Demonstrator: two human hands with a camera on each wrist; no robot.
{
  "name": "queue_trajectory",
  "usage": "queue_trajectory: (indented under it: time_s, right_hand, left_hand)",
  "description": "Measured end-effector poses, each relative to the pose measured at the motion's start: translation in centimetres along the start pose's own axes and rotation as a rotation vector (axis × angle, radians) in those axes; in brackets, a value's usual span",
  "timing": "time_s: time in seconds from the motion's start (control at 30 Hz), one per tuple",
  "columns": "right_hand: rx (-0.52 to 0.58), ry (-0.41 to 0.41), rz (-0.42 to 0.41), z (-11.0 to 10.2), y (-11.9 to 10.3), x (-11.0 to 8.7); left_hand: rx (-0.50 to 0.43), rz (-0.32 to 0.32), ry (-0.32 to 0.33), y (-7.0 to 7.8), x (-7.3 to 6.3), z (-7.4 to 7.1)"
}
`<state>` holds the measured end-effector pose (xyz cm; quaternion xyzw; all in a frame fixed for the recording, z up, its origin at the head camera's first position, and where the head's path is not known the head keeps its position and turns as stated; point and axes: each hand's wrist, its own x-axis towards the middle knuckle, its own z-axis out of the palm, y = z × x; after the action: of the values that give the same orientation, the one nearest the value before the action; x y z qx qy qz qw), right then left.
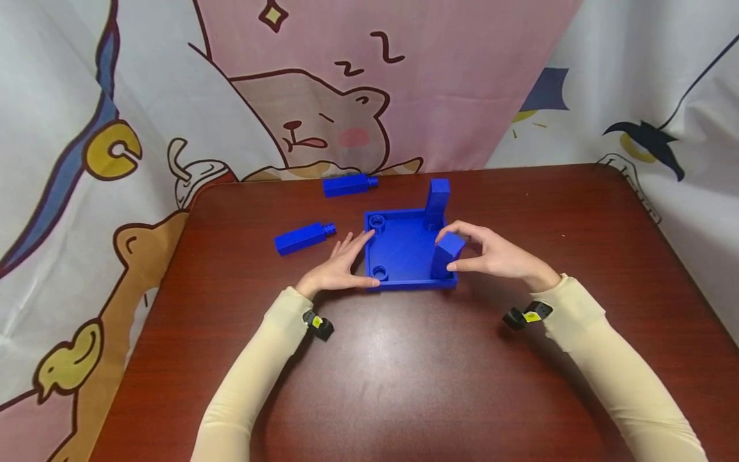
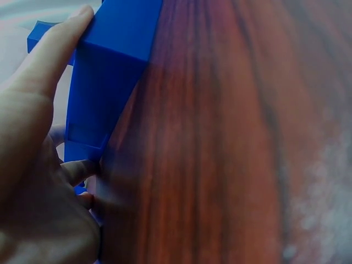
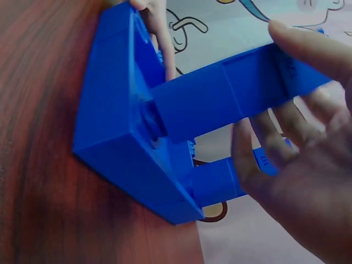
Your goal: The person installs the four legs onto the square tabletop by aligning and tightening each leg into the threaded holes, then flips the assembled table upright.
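A shallow blue square plate [image 1: 404, 247] with raised edges lies on the table, round sockets in its two left corners. My left hand [image 1: 337, 266] rests against its left side, fingers and thumb spread fairly straight; the thumb [image 2: 58, 49] touches the near edge in the left wrist view. My right hand [image 1: 496, 256] holds a square blue post [image 1: 446, 253] between thumb and fingers at the near right corner. In the right wrist view, that post [image 3: 203, 99] leans slightly over its socket [image 3: 149, 122]. Another blue post [image 1: 437, 202] stands in the far right corner.
Two loose blue posts with threaded ends lie left of and behind the plate: one [image 1: 301, 239] beside my left fingers, one [image 1: 346, 185] near the table's back edge. A printed cloth [image 1: 439, 83] hangs behind the brown table [image 1: 375, 378]. Each wrist wears a small black camera.
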<state>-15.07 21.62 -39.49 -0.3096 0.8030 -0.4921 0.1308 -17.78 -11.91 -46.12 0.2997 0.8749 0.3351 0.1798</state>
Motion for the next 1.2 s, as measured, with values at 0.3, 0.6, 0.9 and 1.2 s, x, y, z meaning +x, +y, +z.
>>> queue_trajectory:
  time_s: [0.3,0.6,0.9,1.2]
  right_hand:
    - [0.029,0.214,0.097,1.8,-0.2,0.0]
    - [-0.098,0.390,0.157,3.7,-0.7,-0.3]
    - [-0.142,0.218,0.097,2.1,-0.4,-0.8]
    - [0.081,-0.057,-0.086,-1.9,-1.8,-0.9]
  left_hand:
    - [0.004,-0.009,-0.005,-0.1,0.1,0.0]
    - [0.002,-0.006,-0.007,0.0,0.3,0.0]
    - [0.004,-0.005,-0.007,0.1,0.3,-0.1]
    - [-0.001,-0.008,-0.005,0.0,0.2,-0.1]
